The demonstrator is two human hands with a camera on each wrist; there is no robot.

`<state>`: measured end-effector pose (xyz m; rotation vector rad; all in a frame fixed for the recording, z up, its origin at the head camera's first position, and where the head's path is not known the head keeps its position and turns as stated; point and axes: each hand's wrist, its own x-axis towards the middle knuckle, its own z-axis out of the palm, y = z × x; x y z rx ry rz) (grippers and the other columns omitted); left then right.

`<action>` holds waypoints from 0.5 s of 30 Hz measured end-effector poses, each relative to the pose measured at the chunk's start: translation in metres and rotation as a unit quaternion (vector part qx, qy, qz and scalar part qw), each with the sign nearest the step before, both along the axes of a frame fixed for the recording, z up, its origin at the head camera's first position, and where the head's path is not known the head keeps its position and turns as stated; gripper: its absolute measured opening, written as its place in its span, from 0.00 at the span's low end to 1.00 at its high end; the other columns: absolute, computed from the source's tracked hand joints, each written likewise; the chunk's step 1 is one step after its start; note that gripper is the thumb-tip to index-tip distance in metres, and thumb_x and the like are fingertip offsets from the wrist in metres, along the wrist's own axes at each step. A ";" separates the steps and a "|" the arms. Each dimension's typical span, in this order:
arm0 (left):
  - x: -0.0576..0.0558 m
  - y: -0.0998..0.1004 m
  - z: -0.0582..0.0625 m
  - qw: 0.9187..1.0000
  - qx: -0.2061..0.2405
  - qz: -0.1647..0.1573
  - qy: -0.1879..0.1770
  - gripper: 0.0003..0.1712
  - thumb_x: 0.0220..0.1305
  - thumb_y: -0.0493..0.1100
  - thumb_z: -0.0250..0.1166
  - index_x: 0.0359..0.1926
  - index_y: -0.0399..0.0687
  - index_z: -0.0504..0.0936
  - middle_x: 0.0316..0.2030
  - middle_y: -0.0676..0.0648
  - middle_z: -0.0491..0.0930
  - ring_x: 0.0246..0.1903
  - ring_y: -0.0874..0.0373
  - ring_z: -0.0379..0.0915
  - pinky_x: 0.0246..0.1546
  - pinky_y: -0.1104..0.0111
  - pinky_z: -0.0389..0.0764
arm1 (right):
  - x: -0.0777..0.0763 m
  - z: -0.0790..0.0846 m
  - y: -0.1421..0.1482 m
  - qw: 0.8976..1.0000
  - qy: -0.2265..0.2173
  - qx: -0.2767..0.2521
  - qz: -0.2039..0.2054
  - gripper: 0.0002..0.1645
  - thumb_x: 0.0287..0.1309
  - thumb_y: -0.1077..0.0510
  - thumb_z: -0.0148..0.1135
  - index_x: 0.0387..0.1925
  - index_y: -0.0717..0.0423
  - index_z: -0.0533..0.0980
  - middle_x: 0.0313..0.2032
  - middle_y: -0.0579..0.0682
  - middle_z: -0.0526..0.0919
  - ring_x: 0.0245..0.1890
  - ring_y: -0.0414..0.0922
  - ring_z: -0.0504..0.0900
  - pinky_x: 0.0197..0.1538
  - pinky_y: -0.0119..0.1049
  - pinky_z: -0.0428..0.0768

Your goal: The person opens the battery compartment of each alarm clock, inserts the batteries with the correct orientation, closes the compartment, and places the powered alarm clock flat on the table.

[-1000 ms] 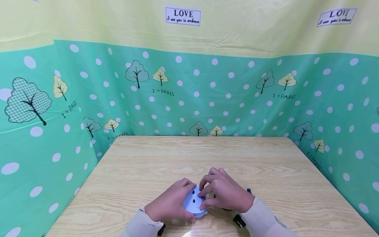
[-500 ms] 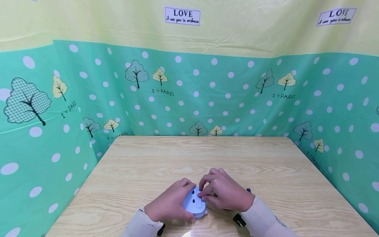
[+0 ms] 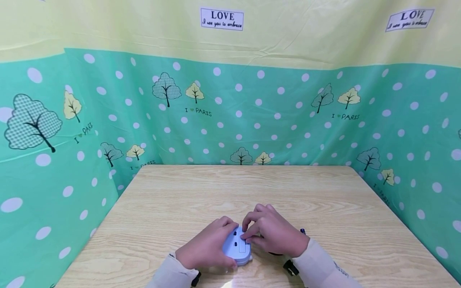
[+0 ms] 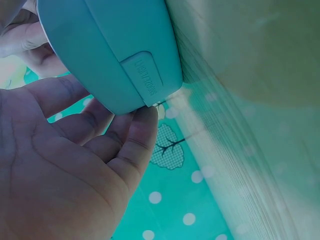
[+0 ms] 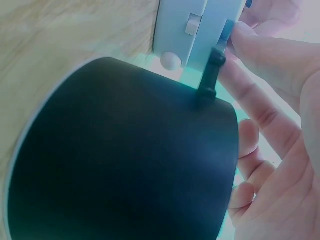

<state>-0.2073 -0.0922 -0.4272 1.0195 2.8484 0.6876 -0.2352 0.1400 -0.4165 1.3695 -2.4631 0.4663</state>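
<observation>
A light blue alarm clock [image 3: 234, 256] lies back-up on the table, two small black knobs showing. In the left wrist view its edge bears a snooze/light button [image 4: 145, 75]. My left hand [image 3: 210, 244] grips the clock from the left, with thumb near the front edge and fingers at the far edge. My right hand [image 3: 271, 232] has thumb and index finger together on the battery cover [image 3: 242, 246], appearing to pinch its right edge. Those fingertips partly hide the cover. In the right wrist view, the right thumb [image 5: 255, 45] touches the clock beside a dark slot.
Under the right wrist a large dark rounded thing [image 5: 125, 150] fills much of the right wrist view; its kind is unclear. A small dark blue tip [image 3: 303, 231] shows beyond the right forearm. Patterned curtain [image 3: 252, 112] surrounds the wooden table [image 3: 230, 188].
The right thumb has moved up toward the index finger. The dark patch seen between them one second ago is mostly gone from sight. The left hand and clock stay in place.
</observation>
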 end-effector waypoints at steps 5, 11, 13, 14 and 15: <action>0.000 0.000 0.000 1.000 0.002 0.000 -0.001 0.57 0.32 0.63 0.78 0.64 0.46 0.69 0.53 0.56 0.69 0.48 0.66 0.66 0.50 0.71 0.73 | 0.000 -0.001 0.000 1.000 -0.002 0.000 -0.002 0.10 0.46 0.49 0.74 0.33 0.29 0.85 0.39 0.29 0.79 0.40 0.32 0.65 0.42 0.33 0.59; -0.001 0.000 -0.001 1.000 0.003 0.000 0.002 0.57 0.31 0.64 0.78 0.64 0.46 0.69 0.53 0.56 0.69 0.48 0.66 0.66 0.50 0.71 0.73 | 0.000 -0.001 0.000 1.000 -0.004 0.002 -0.004 0.10 0.46 0.49 0.74 0.33 0.29 0.85 0.39 0.29 0.79 0.39 0.32 0.65 0.42 0.34 0.59; -0.001 0.000 -0.001 1.000 0.004 -0.001 0.004 0.57 0.31 0.63 0.78 0.64 0.46 0.69 0.53 0.56 0.69 0.48 0.66 0.66 0.50 0.71 0.73 | 0.000 0.000 -0.001 1.000 -0.005 0.003 -0.005 0.10 0.46 0.49 0.74 0.33 0.30 0.85 0.39 0.29 0.79 0.39 0.32 0.65 0.42 0.34 0.59; 0.000 0.000 -0.001 1.000 0.004 -0.001 0.004 0.57 0.31 0.63 0.79 0.64 0.46 0.69 0.53 0.56 0.69 0.48 0.66 0.66 0.50 0.71 0.73 | 0.000 0.000 -0.001 1.000 -0.004 0.004 -0.006 0.10 0.46 0.49 0.74 0.33 0.30 0.85 0.39 0.29 0.79 0.39 0.32 0.65 0.42 0.34 0.59; 0.000 0.000 -0.001 1.000 0.004 -0.002 0.004 0.57 0.31 0.63 0.79 0.64 0.46 0.69 0.53 0.56 0.69 0.48 0.66 0.66 0.50 0.71 0.73 | 0.000 0.000 -0.001 1.000 -0.004 0.005 -0.005 0.10 0.46 0.49 0.74 0.33 0.30 0.85 0.39 0.29 0.79 0.39 0.32 0.66 0.42 0.34 0.59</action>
